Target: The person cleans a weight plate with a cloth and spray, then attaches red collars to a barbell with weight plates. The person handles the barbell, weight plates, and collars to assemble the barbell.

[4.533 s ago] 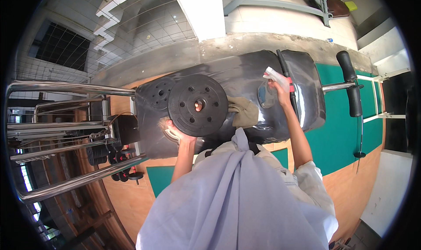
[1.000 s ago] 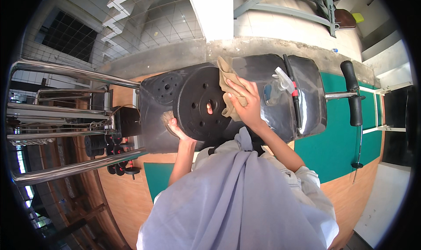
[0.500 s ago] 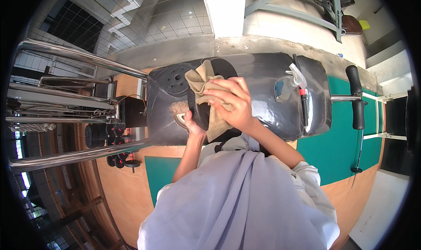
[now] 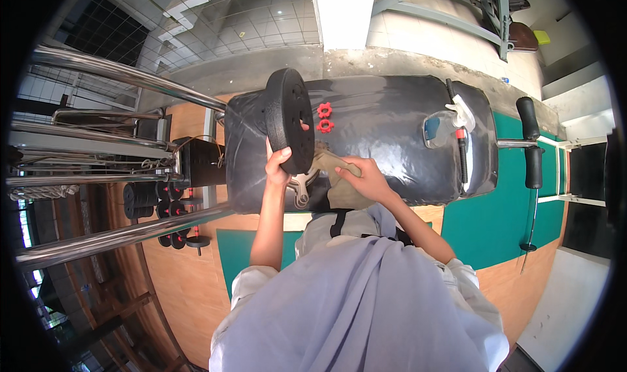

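My left hand (image 4: 279, 163) grips a black weight plate (image 4: 285, 117) by its lower rim and holds it on edge above the black padded bench (image 4: 385, 170). A tan cloth (image 4: 343, 188) is bunched in my right hand (image 4: 368, 178), just right of the plate and apart from it. Below the plate shows the pale handle of a brush (image 4: 300, 190); its bristles are hidden. Beside the plate on the bench lie a red star-shaped collar nut (image 4: 324, 109) and a second red collar nut (image 4: 325, 126).
On the bench's right lie a spray bottle (image 4: 444, 125) and a black dumbbell bar (image 4: 464, 160). Chrome rails (image 4: 124, 232) stand at left, with several small dumbbells (image 4: 173, 209) behind them. A padded handle (image 4: 533, 170) extends right over green mat (image 4: 509, 222).
My left hand has raised the plate up and left. My right hand has drawn the cloth off it, down and right. The red collar nuts have come into view; the other plate is now hidden.
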A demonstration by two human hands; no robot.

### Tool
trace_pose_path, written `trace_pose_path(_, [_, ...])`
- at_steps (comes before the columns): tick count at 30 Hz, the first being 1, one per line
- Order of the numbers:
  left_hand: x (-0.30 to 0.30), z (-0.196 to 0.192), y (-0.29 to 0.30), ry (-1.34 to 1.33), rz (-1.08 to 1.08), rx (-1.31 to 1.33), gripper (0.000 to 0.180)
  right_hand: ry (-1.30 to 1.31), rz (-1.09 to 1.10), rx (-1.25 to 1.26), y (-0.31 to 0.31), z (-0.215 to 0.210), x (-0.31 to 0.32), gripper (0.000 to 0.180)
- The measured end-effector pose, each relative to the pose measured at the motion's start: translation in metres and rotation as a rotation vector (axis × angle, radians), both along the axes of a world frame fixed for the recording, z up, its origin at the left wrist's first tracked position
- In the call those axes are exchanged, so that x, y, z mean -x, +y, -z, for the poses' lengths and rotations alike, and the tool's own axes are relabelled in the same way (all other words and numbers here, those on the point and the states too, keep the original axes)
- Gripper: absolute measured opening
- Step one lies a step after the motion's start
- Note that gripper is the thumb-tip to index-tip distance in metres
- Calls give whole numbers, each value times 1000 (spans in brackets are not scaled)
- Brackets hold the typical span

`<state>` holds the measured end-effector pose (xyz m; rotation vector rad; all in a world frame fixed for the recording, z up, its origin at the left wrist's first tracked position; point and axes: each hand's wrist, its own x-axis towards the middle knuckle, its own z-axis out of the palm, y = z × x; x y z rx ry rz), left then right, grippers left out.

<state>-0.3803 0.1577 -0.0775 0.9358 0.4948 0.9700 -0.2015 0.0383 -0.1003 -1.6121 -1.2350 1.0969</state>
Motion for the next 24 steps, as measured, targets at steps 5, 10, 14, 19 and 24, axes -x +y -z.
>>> trace_pose_path(5, [-3, 8, 81, 503, -70, -332, 98, 332, 249, 89, -5, 17, -4, 35])
trace_pose_path(10, [-8, 56, 122, 1231, 69, -392, 101, 490, 603, 70, -9, 38, -3, 34])
trace_pose_path(14, [-19, 99, 127, 1535, 191, -542, 101, 479, 771, 72, -31, 44, -3, 34])
trace_pose_path(19, [-21, 127, 114, 1627, 179, -681, 103, 427, 940, 79, -60, 40, -2, 30])
trace_pose_path(24, [-19, 130, 109, 1643, 197, -714, 104, 416, 985, 95, -70, 43, 0, 31])
